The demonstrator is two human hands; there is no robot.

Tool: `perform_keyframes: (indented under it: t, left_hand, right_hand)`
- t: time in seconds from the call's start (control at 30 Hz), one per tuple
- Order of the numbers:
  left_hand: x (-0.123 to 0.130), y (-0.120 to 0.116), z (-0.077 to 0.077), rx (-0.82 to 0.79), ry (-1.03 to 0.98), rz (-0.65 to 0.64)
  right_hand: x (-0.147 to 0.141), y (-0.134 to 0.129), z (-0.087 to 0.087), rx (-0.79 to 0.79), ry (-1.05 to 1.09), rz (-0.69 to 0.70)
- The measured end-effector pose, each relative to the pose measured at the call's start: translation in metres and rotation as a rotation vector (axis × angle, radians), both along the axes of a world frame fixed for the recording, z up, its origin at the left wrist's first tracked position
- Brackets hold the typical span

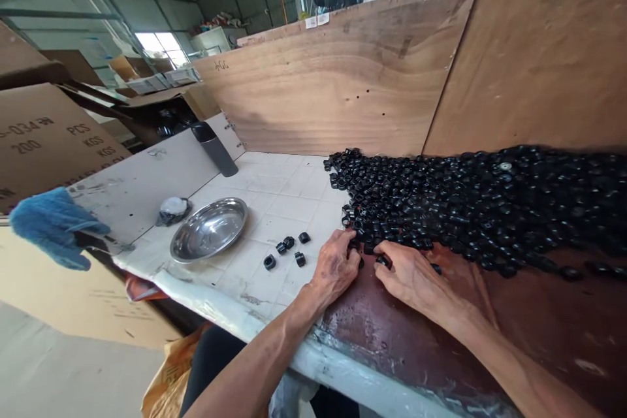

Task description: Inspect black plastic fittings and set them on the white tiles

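Along the bench lies a big heap of small black ring-shaped plastic parts (416,196). At its near left edge is my left hand (336,264), its fingers curled and closed around a black part that is mostly hidden. Close beside it, my right hand (411,274) pinches another black part (383,261) between thumb and fingers. Several loose black parts (289,243) lie apart from the heap, left of my left hand. A shallow shiny metal bowl (209,230) stands farther left on the pale bench top (274,179).
A wooden board (337,85) walls off the back of the bench. A dark grey bottle (215,149) and a small plastic-wrapped bundle (174,209) are at the left. A blue glove (53,225) hangs over the left panel, near cardboard boxes (49,137).
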State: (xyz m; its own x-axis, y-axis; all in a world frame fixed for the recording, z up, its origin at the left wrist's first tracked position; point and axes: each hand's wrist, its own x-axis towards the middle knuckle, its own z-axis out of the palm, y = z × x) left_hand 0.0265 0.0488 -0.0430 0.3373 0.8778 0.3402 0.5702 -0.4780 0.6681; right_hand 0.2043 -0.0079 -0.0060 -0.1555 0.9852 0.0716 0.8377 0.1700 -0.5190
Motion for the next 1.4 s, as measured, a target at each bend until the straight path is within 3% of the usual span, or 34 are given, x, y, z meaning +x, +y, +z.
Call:
perform_keyframes:
  t: [0.1,0.23,0.37,0.47,0.53,0.63,0.83,1.0,1.13,1.2,1.4]
  left_hand:
    - [0.000,-0.009,0.000,-0.054,-0.075,-0.069]
    - [-0.002,-0.013,0.008,-0.122,-0.145,-0.035]
    - [-0.003,-0.013,0.012,-0.081,-0.105,-0.048]
    - [-0.004,-0.012,0.008,-0.056,-0.062,-0.062]
    - [-0.005,-0.011,0.007,-0.051,-0.045,-0.071]
    - [-0.007,-0.009,0.007,-0.051,-0.039,-0.106]
    - [-0.007,-0.008,0.006,-0.041,-0.044,-0.125]
    - [-0.006,-0.009,0.008,-0.042,-0.170,-0.117]
    - [-0.006,-0.009,0.017,-0.084,-0.316,-0.159]
    - [-0.007,-0.010,0.020,-0.107,-0.350,-0.169]
    - [-0.007,-0.018,0.030,-0.260,-0.450,-0.145]
  right_hand:
    - [0.012,0.006,0.010,-0.038,-0.013,-0.087]
    - [0.019,0.009,0.021,-0.078,0.098,-0.134]
    - [0.017,0.006,0.025,-0.115,0.191,-0.063]
    - [0.009,-0.002,0.027,-0.214,0.186,0.069]
    - [0.001,-0.008,0.025,-0.234,0.184,0.163]
    - [-0.007,-0.013,0.017,-0.210,0.164,0.190]
    - [-0.002,-0.006,0.008,-0.197,0.122,0.050]
    - [0.008,0.004,0.013,-0.252,0.331,-0.095]
    - [0.011,0.008,0.012,-0.217,0.672,-0.127]
    - [0.009,0.008,0.009,-0.162,0.741,-0.115]
    - [0.002,0.005,-0.003,0.119,0.587,-0.060]
